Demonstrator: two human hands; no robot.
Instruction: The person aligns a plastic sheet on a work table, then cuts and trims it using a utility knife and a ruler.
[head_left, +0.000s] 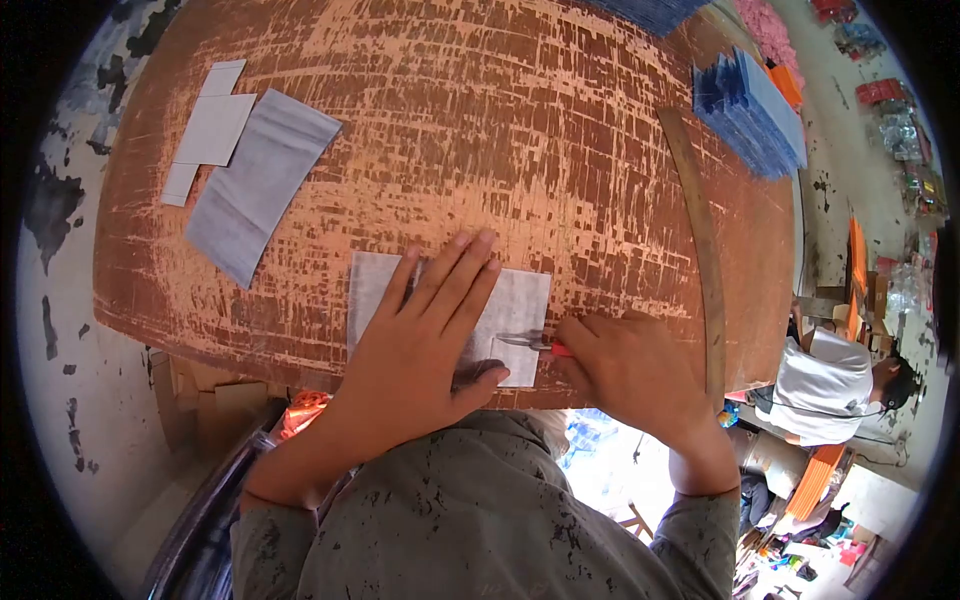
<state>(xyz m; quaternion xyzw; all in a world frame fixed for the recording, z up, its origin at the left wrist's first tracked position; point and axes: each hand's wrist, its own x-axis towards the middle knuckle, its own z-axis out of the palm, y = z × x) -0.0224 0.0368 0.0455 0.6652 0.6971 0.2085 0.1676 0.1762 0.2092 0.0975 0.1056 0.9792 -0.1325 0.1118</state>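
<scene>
A grey-white denim-like fabric piece (515, 300) lies flat near the front edge of the worn wooden table. My left hand (430, 320) presses down on it with fingers stretched out and the thumb spread to the right. My right hand (635, 375) is closed around a red-handled tool with a pointed metal blade (520, 341). The blade rests over the right part of the fabric, its tip beside a short thin line. Most of the handle is hidden inside the fist.
At the far left lie a pale cut-out template (212, 130) and another grey fabric piece (262, 185). A long wooden ruler (697, 220) is right of my right hand. Stacked blue denim pieces (750, 115) stand at the back right. A person in white (825, 385) is farther right.
</scene>
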